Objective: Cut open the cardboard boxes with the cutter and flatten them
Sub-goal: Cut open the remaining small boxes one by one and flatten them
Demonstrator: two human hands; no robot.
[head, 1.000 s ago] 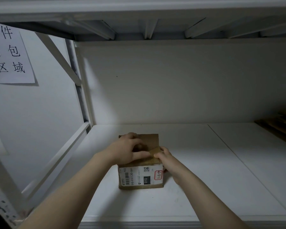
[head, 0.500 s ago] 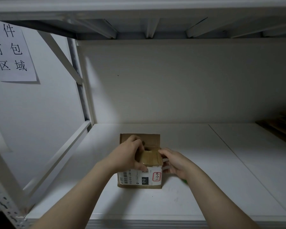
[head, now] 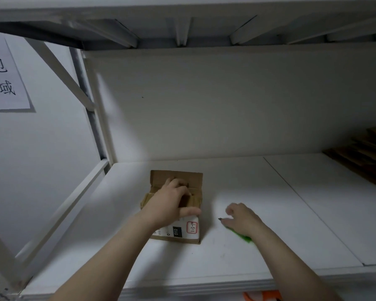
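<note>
We list 1 small brown cardboard box (head: 176, 177), standing on the white shelf board (head: 258, 192). Its far flap stands upright and its left flap is folded outward, so the top is open. The side nearest us carries a white label (head: 182, 232) with a black block reading 010 and a red-bordered tag with handwriting.

Left hand (head: 170, 203): on top of the box, fingers curled down into the opening, thumb stretched along the near edge, gripping it.

Right hand (head: 243, 218): right of the box and apart from it, lying over the green cutter (head: 245, 237). The dark blade tip points toward the box. We cannot tell whether the loosely bent fingers grip the cutter.

Far right of the box: stacked flattened cardboard (head: 365, 155).

Upper left of the box: 1 paper sign (head: 4, 79).
</note>
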